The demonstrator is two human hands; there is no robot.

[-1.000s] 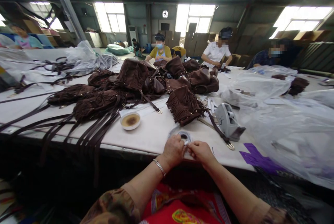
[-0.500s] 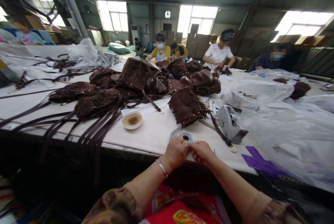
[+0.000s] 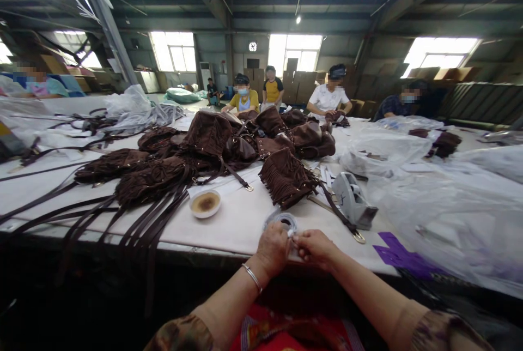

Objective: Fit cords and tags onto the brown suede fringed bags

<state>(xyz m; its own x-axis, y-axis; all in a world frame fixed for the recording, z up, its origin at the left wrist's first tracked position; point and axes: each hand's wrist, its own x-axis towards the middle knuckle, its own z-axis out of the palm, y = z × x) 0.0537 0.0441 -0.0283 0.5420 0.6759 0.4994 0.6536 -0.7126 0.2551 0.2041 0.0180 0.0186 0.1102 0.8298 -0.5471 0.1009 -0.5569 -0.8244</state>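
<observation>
My left hand (image 3: 273, 246) and my right hand (image 3: 317, 248) meet at the table's front edge, both closed with fingertips pinched close together. A tiny whitish bit (image 3: 290, 234) shows between them, too small to name. Just behind my left fingers lies a pale ring-shaped coil (image 3: 291, 219) with a dark centre, partly hidden by that hand. Beyond it a dark brown fringed bag (image 3: 286, 179) rests on the table, its buckled strap (image 3: 341, 215) trailing to the right. A grey tape dispenser (image 3: 351, 201) stands beside that strap.
Dark brown bags (image 3: 208, 135) are heaped mid-table, with straps (image 3: 143, 215) hanging over the front edge. A shallow white bowl (image 3: 205, 205) holds something tan. Clear plastic sheets (image 3: 445, 209) and a purple piece (image 3: 404, 255) lie right. Several people (image 3: 330, 97) are across the table.
The head view has tilted upward, so ceiling lights now show. My hands stay pinched together with slightly more white between them. A person in yellow at the back has straightened up.
</observation>
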